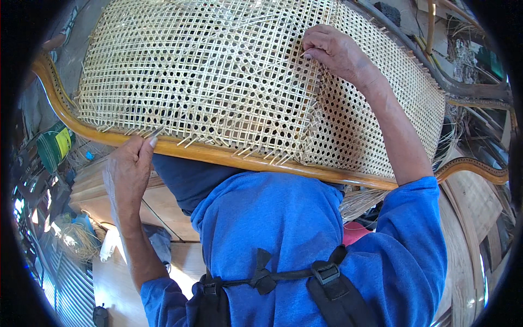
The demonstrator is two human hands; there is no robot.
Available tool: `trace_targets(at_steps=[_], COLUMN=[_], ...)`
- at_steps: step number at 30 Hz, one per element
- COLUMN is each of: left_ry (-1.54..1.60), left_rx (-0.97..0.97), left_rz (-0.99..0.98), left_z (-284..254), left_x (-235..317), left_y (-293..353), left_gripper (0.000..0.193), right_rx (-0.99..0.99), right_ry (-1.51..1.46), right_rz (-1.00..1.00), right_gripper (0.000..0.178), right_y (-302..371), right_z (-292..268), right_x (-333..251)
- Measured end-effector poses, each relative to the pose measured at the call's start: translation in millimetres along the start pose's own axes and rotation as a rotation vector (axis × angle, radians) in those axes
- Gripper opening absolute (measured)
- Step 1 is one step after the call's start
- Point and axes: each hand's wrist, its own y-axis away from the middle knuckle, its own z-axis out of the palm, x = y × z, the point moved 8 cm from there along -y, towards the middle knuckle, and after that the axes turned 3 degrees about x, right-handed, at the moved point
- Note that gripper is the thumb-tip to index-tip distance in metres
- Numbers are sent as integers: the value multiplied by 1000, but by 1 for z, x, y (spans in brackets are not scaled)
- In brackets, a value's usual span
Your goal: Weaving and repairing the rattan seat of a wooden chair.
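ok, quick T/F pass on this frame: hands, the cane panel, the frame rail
1. The right hand rests on the woven cane panel. True.
2. The left hand grips a hammer. False: it pinches a cane strand at the wooden frame rail.
3. The weave is finished edge to edge. False: loose strand ends stick out along the rail.
4. The person wears blue sleeves. True.
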Motion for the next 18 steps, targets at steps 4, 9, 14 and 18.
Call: trace_targets(at_steps=[4,9,14,18], left_ry=[10,218,-18,-92], left_rx=[49,218,26,132], left_rz=[-94,24,421,600], left_z=[-9,-15,32,44], left_x=[-43,-7,134,159], left_y=[2,-8,-41,-48], left_gripper=[37,38,27,14], right_rx=[17,-107,-42,-30], right_ry=[38,-45,-91,-8], right_rz=[-89,97,190,167], right_gripper=[13,12,9,10], right_y=[-3,-2,3,2], right_z=[0,5,0,2], right_x=[-2,9,4,9])
